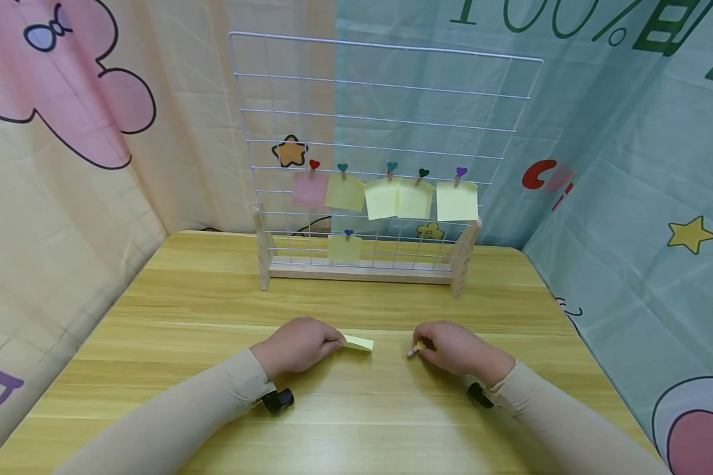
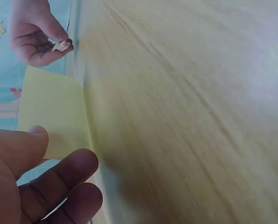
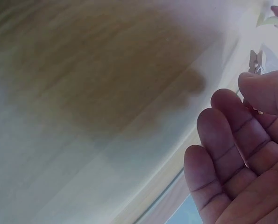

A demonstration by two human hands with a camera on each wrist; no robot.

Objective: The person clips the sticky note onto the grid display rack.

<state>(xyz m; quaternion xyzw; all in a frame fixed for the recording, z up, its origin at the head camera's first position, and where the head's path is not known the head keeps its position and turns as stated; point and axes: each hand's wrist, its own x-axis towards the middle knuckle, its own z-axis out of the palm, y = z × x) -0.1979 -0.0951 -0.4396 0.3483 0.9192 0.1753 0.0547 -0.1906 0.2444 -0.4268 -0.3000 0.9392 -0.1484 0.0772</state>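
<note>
My left hand point(image 1: 302, 344) pinches a yellow sticky note point(image 1: 358, 343) by one end, thumb on its face, over the table. In the left wrist view the note point(image 2: 54, 112) stands out flat past the fingertips. To the right, my right hand point(image 1: 456, 348) holds a small wooden clothespin point(image 1: 412, 351) between thumb and forefinger. In the right wrist view the clothespin's point(image 3: 256, 60) jaws point away from the hand, and its other end is hidden by the thumb. A gap separates the note from the clothespin.
Behind the hands stands a white wire grid point(image 1: 386, 122) on a wooden base point(image 1: 362, 272). Pink and yellow notes hang on it from heart-topped clips, one note point(image 1: 344, 248) lower than the others. Printed curtains surround the wooden table point(image 1: 184, 297) at the back and sides.
</note>
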